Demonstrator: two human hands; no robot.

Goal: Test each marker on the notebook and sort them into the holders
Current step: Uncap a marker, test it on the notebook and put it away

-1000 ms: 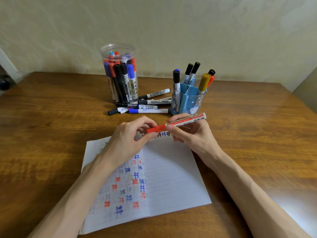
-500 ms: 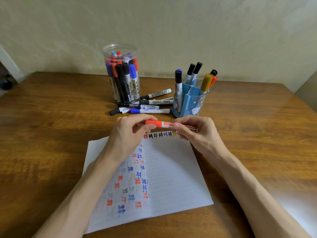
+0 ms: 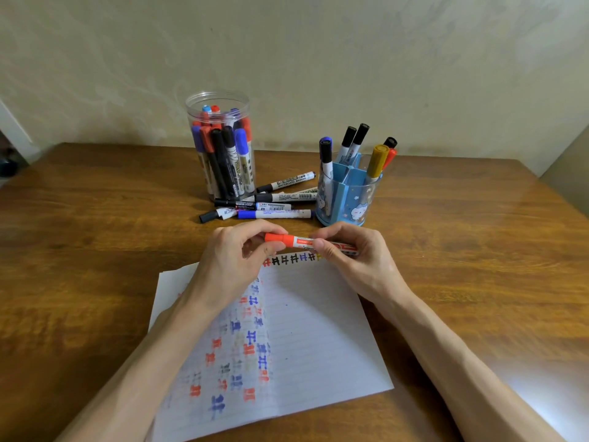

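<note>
Both hands hold one red marker (image 3: 299, 241) just above the top edge of the notebook (image 3: 318, 330). The left hand (image 3: 232, 263) pinches the red cap (image 3: 276, 238) with thumb and fingers. The right hand (image 3: 353, 260) curls its fingers around the white body of the marker.

A second ago the marker was tipped, with its back end up and to the right. Now it lies flat, and the right hand has turned down with it. The cap is still on. The hands have also come a bit closer to the page.

The notebook lies open on the wooden table (image 3: 95, 250), with a row of small marks (image 3: 293, 259) along its top edge, right under the marker.

Behind the hands, the clear jar (image 3: 220, 148) full of markers and the blue holder (image 3: 349, 199) stand where they were. The loose markers (image 3: 274, 205) lie between them and have not moved.
</note>
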